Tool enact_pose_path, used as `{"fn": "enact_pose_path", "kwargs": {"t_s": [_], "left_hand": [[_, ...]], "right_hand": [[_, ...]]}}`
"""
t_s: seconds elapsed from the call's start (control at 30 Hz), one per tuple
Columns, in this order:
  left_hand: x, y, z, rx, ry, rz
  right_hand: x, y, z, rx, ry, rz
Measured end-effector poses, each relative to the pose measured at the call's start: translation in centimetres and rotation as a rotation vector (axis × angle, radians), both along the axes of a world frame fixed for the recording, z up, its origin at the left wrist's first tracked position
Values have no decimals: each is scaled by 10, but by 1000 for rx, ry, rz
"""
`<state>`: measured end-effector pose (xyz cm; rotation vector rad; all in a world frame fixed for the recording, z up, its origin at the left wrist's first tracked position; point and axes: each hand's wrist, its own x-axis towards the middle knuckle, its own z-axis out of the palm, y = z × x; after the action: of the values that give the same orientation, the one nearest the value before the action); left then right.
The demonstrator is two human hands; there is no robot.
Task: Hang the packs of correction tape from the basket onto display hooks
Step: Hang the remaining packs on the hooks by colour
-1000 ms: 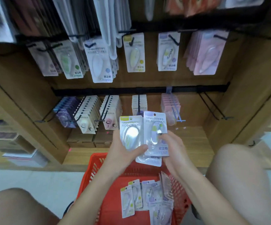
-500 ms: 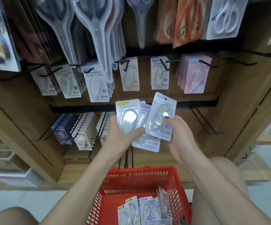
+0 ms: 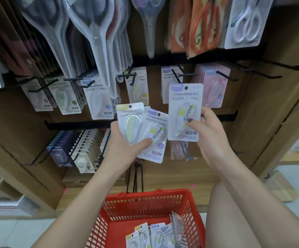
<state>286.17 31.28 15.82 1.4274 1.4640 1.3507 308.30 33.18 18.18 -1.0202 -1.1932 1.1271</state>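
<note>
1. Two hands are working at centre frame, each holding carded correction tape.
2. Left hand (image 3: 125, 147) is gripping two overlapped white blister packs: a yellow-striped pack (image 3: 131, 123) in front, a purple-tab Campus pack (image 3: 154, 138) behind it and tilting right. Thumb is pressing across both blisters, fingers wrapping behind.
3. Right hand (image 3: 210, 138) is pinching a single purple-header Campus pack (image 3: 185, 111) by its right edge, thumb on the blister face, fingers behind. That pack is sitting upright, just right of the left-hand pair, apart from them.
4. Single pack's hang hole is sitting just below a black wire display hook (image 3: 176, 76) in the upper-middle row; it is not on any hook yet.
5. Red plastic lattice basket (image 3: 145, 203) is sitting at bottom centre, with more loose tape packs (image 3: 155, 235) leaning in its lower right.
6. Wooden display shelf (image 3: 243, 122) is filling the background; clear-cased scissors packs (image 3: 95, 33) are hanging across the top, and pink tape packs (image 3: 214, 90) are hanging at right of the middle row.
7. Bare knee (image 3: 234, 221) is showing at lower right.
</note>
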Motion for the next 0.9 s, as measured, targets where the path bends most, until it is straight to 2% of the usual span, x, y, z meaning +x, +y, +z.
{"fn": "enact_pose_path", "kwargs": {"t_s": [0.23,0.43,0.73,0.9], "left_hand": [[-4,9,3,-10,32,-8],[-10,16,-2,-27,57,5],[-8,22,-1,-31,48,1],[-11,24,-2,-32,33,1]], "right_hand": [[-7,17,8,-24,52,-70],[-8,11,5,77,-137,-102],[-21,86,9,-150,-36,-163],[-22,144,12,-211,-119,-237]]}}
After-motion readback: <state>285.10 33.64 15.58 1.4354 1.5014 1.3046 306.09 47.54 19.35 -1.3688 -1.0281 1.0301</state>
